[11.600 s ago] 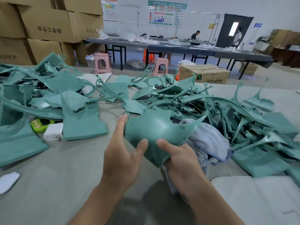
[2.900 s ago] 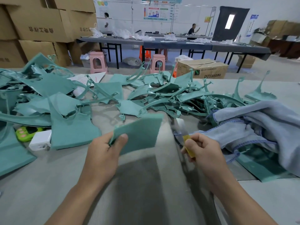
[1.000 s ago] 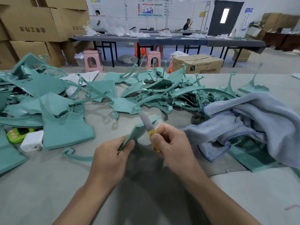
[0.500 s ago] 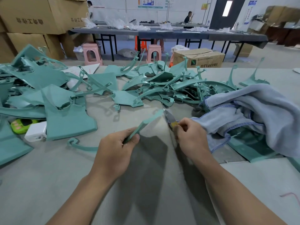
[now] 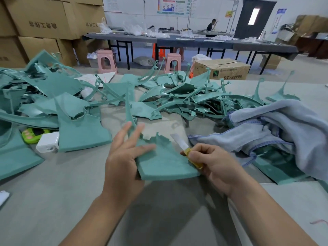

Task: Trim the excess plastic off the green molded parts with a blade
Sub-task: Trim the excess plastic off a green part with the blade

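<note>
A flat green molded part (image 5: 165, 162) with a jagged top edge and a thin upright spike hangs just above the table in front of me. My left hand (image 5: 122, 157) holds it at its left side, thumb lying across the top face and straight fingers spread behind it. My right hand (image 5: 213, 164) grips a yellow-handled blade (image 5: 179, 142) at the part's right edge, the pale blade pointing up and left. Heaps of green parts and offcuts lie at the left (image 5: 53, 96) and across the middle (image 5: 186, 100).
A grey-blue towel (image 5: 275, 125) is bunched at the right over more green pieces. A white block (image 5: 48, 144) and a bright green gadget (image 5: 32, 134) sit at the left. Beyond the table stand a cardboard box (image 5: 221, 70), pink stools (image 5: 106, 61) and stacked cartons (image 5: 40, 23).
The part has turned from edge-on to face-up toward me, and my left fingers have spread out behind it. My right hand with the blade has moved to the part's right edge.
</note>
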